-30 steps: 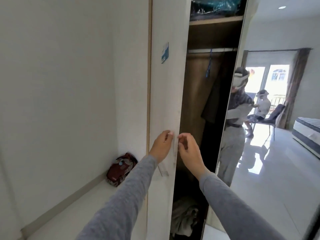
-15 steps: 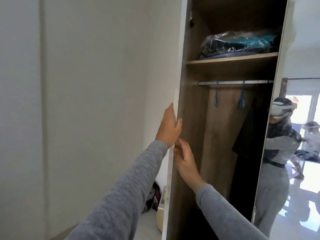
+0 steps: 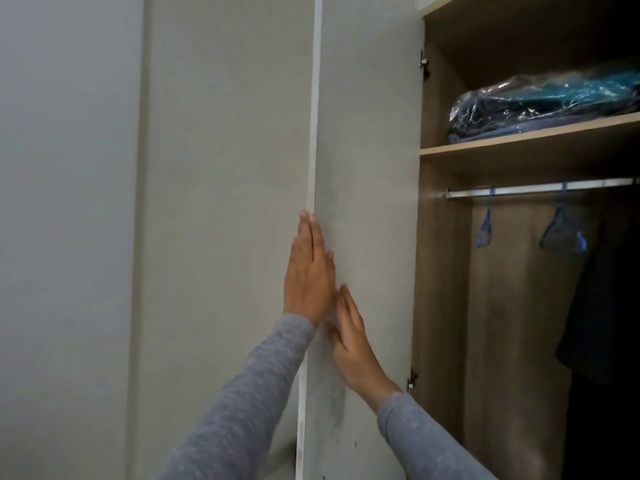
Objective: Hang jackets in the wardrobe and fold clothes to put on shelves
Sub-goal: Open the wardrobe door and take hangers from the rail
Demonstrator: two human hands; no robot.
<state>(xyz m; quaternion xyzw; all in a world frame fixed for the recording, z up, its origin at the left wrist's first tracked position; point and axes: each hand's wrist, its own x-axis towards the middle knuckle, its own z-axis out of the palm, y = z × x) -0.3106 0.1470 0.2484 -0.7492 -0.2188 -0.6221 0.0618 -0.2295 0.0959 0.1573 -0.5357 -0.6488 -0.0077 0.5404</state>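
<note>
The wardrobe's left door (image 3: 367,140) stands swung wide, its pale inner face toward me. My left hand (image 3: 308,271) lies flat with straight fingers against the door's free edge. My right hand (image 3: 353,337) presses flat on the inner face just below it. Inside, a hanging rail (image 3: 533,192) carries two blue hangers (image 3: 485,230), and a dark garment (image 3: 602,299) hangs at the right. A plastic-wrapped bundle of blue clothes (image 3: 547,102) lies on the wooden top shelf (image 3: 519,136).
A plain white wall (image 3: 69,202) fills the left side, with a pale panel (image 3: 225,202) beside the door. Door hinges (image 3: 424,65) sit at the wardrobe's left frame. The wardrobe's lower right interior is dark.
The door has swung further open to the left. Both hands went from gripping its edge to lying flat against it. My view has turned left and upward.
</note>
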